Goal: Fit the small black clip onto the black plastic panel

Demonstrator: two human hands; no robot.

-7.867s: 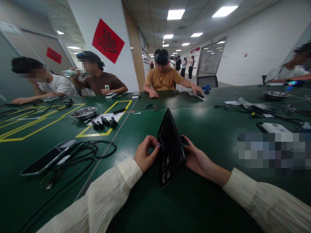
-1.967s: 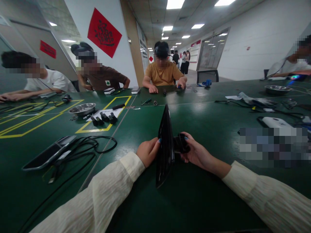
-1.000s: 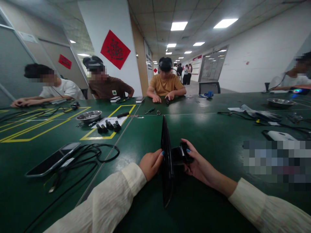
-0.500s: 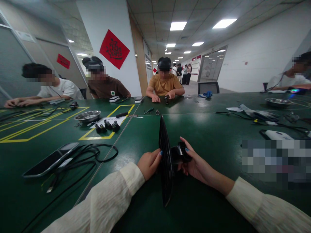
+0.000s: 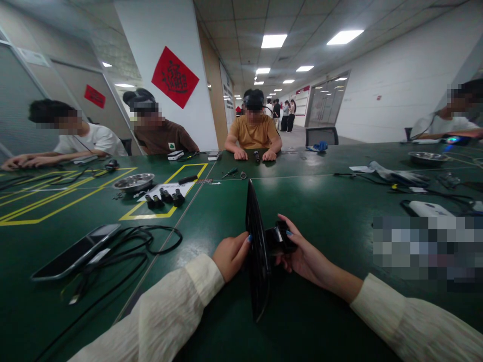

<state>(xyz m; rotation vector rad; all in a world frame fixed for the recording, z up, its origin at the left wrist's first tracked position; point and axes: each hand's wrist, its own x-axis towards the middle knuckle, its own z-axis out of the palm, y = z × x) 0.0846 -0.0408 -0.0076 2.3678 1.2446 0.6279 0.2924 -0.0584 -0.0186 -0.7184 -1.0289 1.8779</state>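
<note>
A thin black panel (image 5: 256, 271), like a screen seen nearly edge-on, stands upright over the green table in front of me. A blocky black mount (image 5: 277, 239) juts from its right face. My left hand (image 5: 231, 254) is closed, with thumb and fingers pressed on the panel's left side. Wrapped round the outer end of the mount is my right hand (image 5: 302, 251), its thumb on top and some fingers hidden beneath. The exact kind of device is not clear from this angle.
To the left lie a phone (image 5: 77, 251) and a coiled black cable (image 5: 151, 236). Beyond them are a metal bowl (image 5: 134, 182) and several black cylindrical parts (image 5: 164, 198). A white device (image 5: 430, 208) and gloves (image 5: 396, 173) lie right. Co-workers sit around the table (image 5: 324, 211).
My hands hold the panel and mount almost unchanged, while the view shifts slightly. Across the table, a co-worker's hand has moved off a small black object and now rests beside it.
</note>
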